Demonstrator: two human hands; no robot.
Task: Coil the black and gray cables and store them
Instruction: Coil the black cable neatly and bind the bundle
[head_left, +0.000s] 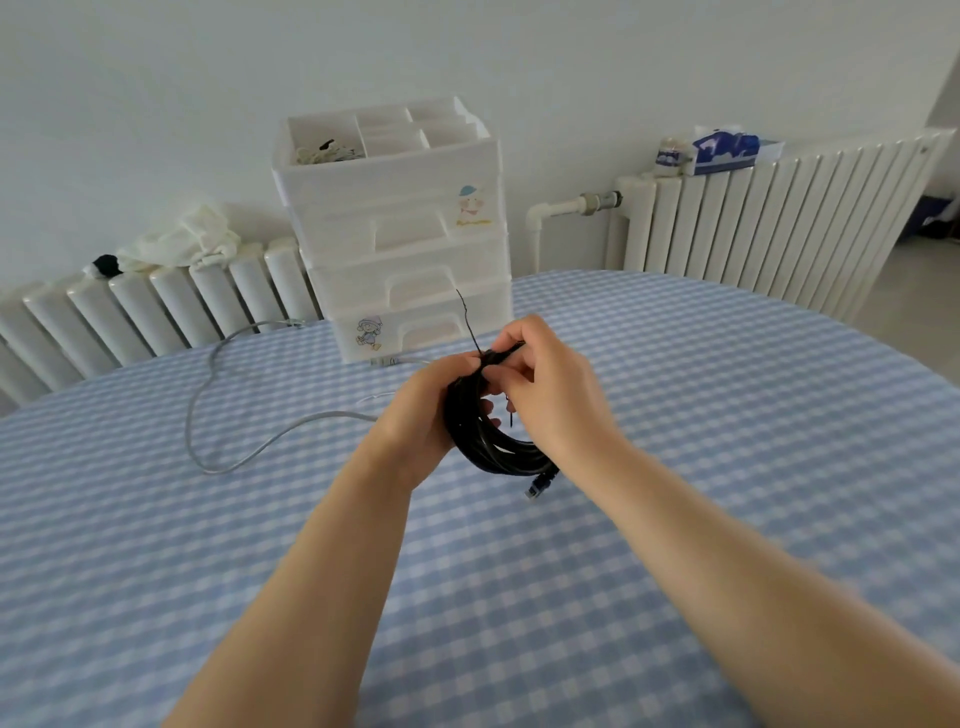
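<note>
The black cable (493, 447) is wound into a coil held above the table, its plug (537, 488) dangling below. My left hand (421, 415) grips the coil's left side. My right hand (550, 384) pinches a thin black twist tie (467, 322) at the top of the coil; one tie end sticks up. The gray cable (208, 415) lies uncoiled in a loose loop on the table to the left, its far end near the drawer unit.
A white plastic drawer unit (400, 234) with an open top tray stands at the table's far edge. The round table carries a blue checked cloth (675, 415). Radiators (779, 223) line the wall behind, with a tissue box (727, 148) on one.
</note>
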